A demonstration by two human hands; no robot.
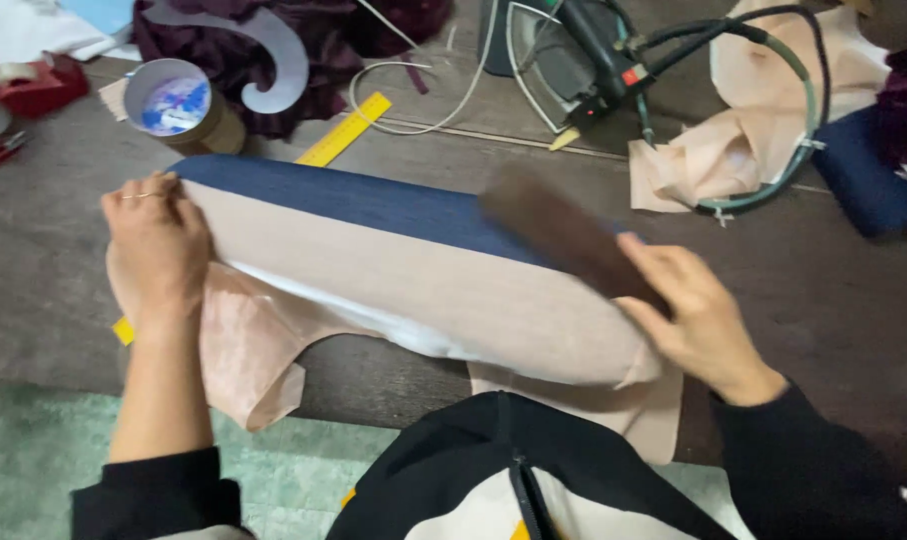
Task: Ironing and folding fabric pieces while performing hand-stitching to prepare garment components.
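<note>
The left hand (156, 245) presses flat, fingers spread, on the beige fabric (413, 290) over the navy padded form (373, 200) at centre frame. The right hand (698, 320) grips a blurred brown wooden block (563, 235) on it; the cloth's lower right edge looks unsmoothed.

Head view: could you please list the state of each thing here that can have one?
Beige fabric: draped over a padded form, pinned by the left hand.
Wooden block: gripped in the right hand, blurred, over the fabric.
Iron: lying at the table's back, untouched.
Yellow ruler: lying flat.
</note>
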